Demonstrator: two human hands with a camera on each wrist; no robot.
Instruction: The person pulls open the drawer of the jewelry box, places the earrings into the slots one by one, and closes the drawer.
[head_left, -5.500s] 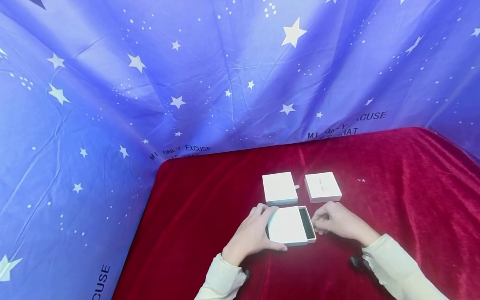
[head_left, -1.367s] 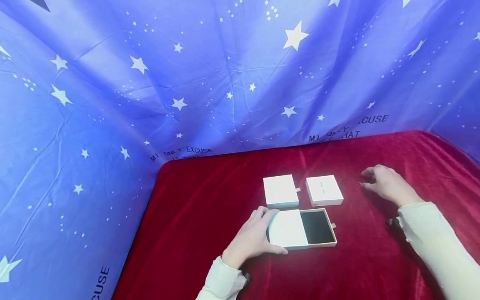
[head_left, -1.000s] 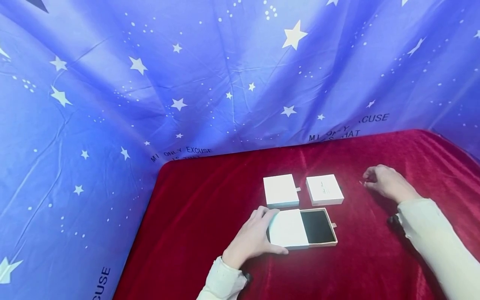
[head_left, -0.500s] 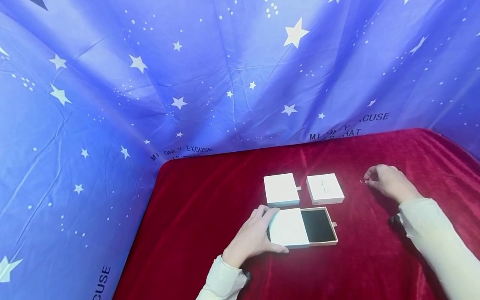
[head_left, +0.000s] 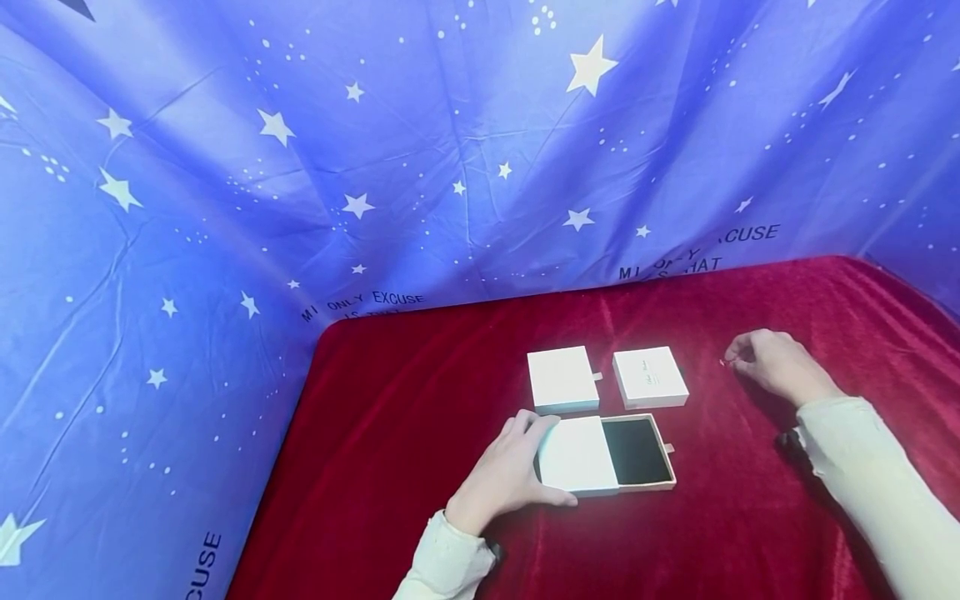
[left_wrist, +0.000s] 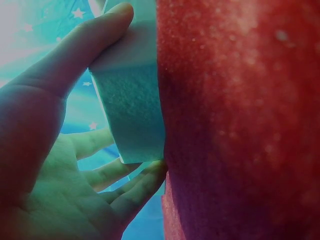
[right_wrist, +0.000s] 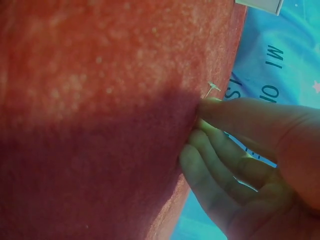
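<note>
My left hand (head_left: 504,479) grips the left end of a white drawer box (head_left: 576,454), with the thumb along its near side. The box's drawer (head_left: 639,452) is pulled out to the right and shows a black lining and a small ribbon tab. In the left wrist view, the thumb and fingers span the box end (left_wrist: 131,110). To the right, my right hand (head_left: 780,367) is down at the cloth, pinching a tiny earring (right_wrist: 213,87) whose thin post and small head stick out past the thumb. The fingers hide the rest of it.
Behind the pulled-out box stand two more white boxes: a plain one (head_left: 562,379) with a ribbon tab, and one with printed lettering (head_left: 649,377). Red velvet cloth (head_left: 390,433) covers the table. A blue star-patterned curtain (head_left: 450,167) hangs behind and at the left.
Since the earliest frame, the drawer has come further out and my right hand has moved from it to the right, to the earring. My left hand has stayed on the box.
</note>
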